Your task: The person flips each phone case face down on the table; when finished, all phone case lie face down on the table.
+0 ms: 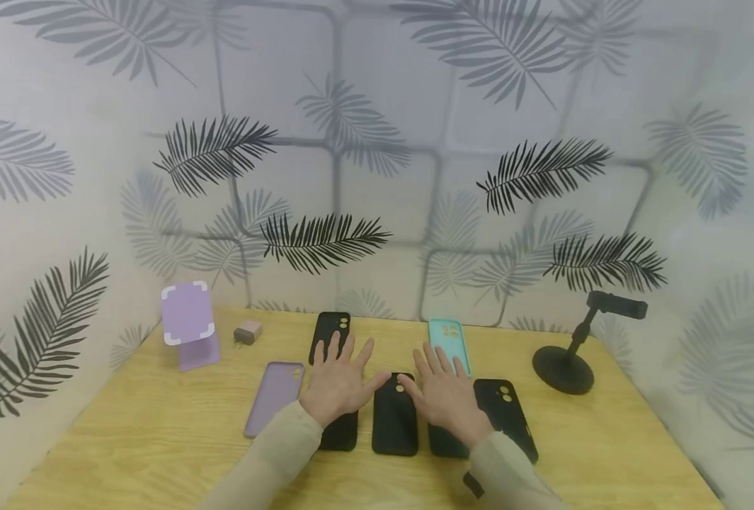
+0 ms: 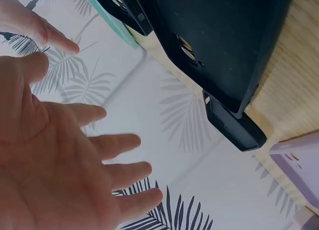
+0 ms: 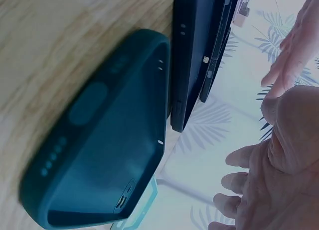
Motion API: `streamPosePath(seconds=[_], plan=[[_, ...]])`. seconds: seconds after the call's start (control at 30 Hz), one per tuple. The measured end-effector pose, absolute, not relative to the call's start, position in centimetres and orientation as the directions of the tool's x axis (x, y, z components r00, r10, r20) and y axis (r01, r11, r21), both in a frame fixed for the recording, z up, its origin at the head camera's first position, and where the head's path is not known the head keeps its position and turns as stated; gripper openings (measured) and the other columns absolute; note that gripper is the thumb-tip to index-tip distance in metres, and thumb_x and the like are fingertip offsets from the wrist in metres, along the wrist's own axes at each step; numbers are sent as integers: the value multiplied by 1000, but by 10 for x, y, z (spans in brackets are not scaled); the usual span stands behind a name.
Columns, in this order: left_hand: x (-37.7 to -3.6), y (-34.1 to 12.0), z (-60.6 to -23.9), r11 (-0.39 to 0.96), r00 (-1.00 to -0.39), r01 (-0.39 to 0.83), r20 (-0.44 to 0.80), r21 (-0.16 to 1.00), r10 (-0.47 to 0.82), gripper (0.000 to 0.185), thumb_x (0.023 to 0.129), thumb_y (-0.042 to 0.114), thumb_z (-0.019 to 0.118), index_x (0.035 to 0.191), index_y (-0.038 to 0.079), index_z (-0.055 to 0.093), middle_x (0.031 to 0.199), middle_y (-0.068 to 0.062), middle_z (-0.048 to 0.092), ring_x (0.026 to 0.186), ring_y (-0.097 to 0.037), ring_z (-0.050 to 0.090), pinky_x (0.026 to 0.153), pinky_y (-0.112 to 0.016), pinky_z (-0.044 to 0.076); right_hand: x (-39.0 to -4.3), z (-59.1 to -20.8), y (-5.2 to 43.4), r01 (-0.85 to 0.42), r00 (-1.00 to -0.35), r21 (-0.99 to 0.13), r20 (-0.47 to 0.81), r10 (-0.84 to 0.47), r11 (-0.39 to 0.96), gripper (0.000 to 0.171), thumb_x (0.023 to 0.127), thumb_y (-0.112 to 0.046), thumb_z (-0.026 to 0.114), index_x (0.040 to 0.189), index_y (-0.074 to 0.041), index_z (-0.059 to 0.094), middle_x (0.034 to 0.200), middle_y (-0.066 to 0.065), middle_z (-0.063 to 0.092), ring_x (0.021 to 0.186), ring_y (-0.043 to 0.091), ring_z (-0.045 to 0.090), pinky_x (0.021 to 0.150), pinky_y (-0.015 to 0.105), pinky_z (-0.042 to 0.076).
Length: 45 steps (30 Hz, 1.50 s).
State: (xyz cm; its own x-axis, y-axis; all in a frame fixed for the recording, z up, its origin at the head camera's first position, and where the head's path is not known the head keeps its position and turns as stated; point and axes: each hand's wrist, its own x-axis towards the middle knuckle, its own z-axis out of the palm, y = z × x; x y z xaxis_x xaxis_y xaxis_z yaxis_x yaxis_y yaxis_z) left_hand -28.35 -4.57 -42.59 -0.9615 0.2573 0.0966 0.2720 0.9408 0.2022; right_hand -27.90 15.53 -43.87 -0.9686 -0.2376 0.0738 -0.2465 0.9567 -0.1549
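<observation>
Tabletop (image 1: 160, 439): a pale wooden surface is filling the lower part of the head view, backed by walls printed with palm leaves.
Black stand (image 1: 564, 358): a round-based stand with an angled arm is sitting at the far right, well apart from the hands.
Lilac stand (image 1: 188, 324): a tilted purple stand is standing at the far left, with a small brown charger (image 1: 248, 331) lying just beside it.
Left hand (image 1: 338, 382): it is hovering palm down with fingers spread wide and straight, holding nothing; in the left wrist view the palm (image 2: 30, 155) is showing clear of the cases.
Right hand (image 1: 443, 393): it is likewise spreading flat and wide, gripping nothing, its thumb nearly meeting the left thumb.
Middle black case (image 1: 394, 418): it is lying flat between the two hands, under the thumbs.
Left black case (image 1: 328, 333): it is lying beyond and under the left hand.
Right black case (image 1: 507, 418): it is lying just right of the right hand.
Purple case (image 1: 275, 397): it is lying left of the left hand.
Teal case (image 1: 448, 340): it is lying beyond the right fingertips.
</observation>
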Motion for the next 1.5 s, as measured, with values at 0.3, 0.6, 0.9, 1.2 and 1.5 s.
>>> streamPosePath(seconds=[0.3,0.6,0.9,1.2,1.5], plan=[[-289,-37,-424,884,-953,298,162,360,255,70,99,63,37,151,17,40,154,-23,35,144,-45,28,114,-65,25,-280,-442,157,-251,-962,-159,152,-228,955,66,103,-54,35,149,-7,41,159,14,30,148,36,25,120,57,21],[-301,-42,-423,647,-956,266,111,715,270,51,100,52,48,130,13,60,123,-13,66,104,-31,65,75,-43,57,-288,-448,151,-313,-943,-587,289,-169,747,37,98,-32,60,122,-4,67,125,14,66,118,34,61,98,51,51],[-320,-64,-419,418,-947,132,-10,899,320,38,100,38,56,125,10,62,105,-14,70,94,-27,69,83,-46,57,-305,-444,138,-114,-973,-959,55,-226,259,32,98,-19,61,121,3,65,110,22,69,96,29,68,87,43,58],[-350,-93,-418,376,-954,34,-82,926,288,35,100,17,56,127,-4,59,110,-22,69,92,-28,70,81,-39,60,-335,-445,130,-1,-913,-956,-119,-391,294,34,97,-14,62,124,7,60,116,22,65,98,29,65,81,33,58],[-373,-122,-424,453,-973,-43,-140,890,183,32,97,7,56,126,-5,59,123,-23,63,107,-32,65,94,-41,56,-367,-445,109,-86,-878,-923,-108,-466,376,29,95,-4,61,122,5,64,119,22,65,100,21,66,91,38,58]])
